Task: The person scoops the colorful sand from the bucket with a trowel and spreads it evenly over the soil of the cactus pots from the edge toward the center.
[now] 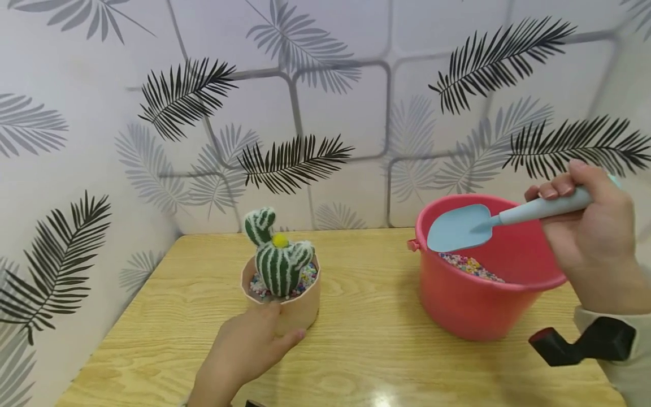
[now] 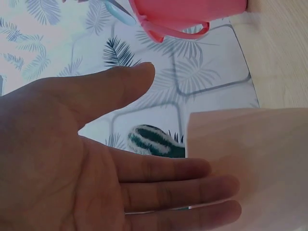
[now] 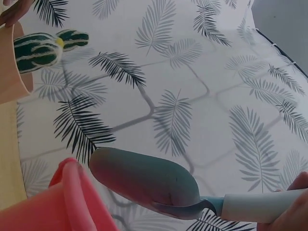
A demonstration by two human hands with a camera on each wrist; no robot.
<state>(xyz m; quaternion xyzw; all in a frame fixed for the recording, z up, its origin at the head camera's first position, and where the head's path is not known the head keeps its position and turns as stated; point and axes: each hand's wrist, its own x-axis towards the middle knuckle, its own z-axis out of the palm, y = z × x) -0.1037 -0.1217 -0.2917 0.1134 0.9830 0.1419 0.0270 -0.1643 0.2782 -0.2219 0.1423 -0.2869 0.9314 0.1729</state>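
Note:
In the head view, my right hand (image 1: pixel 595 237) grips the white handle of a light blue trowel (image 1: pixel 460 227) over the near-left rim of a pink bucket (image 1: pixel 473 311). Multicoloured beads (image 1: pixel 470 265) lie inside that bucket. My left hand (image 1: pixel 249 345) is at the front of a pale pink pot (image 1: pixel 305 308). Its fingers lie straight against the pot's side, thumb held apart, as the left wrist view shows. A knitted green cactus (image 1: pixel 278 265) with a yellow top stands in the pot among small coloured beads. Seen from the right wrist, the trowel blade (image 3: pixel 144 183) tilts and its scoop contents cannot be made out.
Both containers stand on a light wooden table (image 1: pixel 366 339), the pot left and the bucket right. A leaf-patterned wall covering (image 1: pixel 346 113) rises right behind the table's back edge. A black strap mount (image 1: pixel 585 342) sits on the right wrist.

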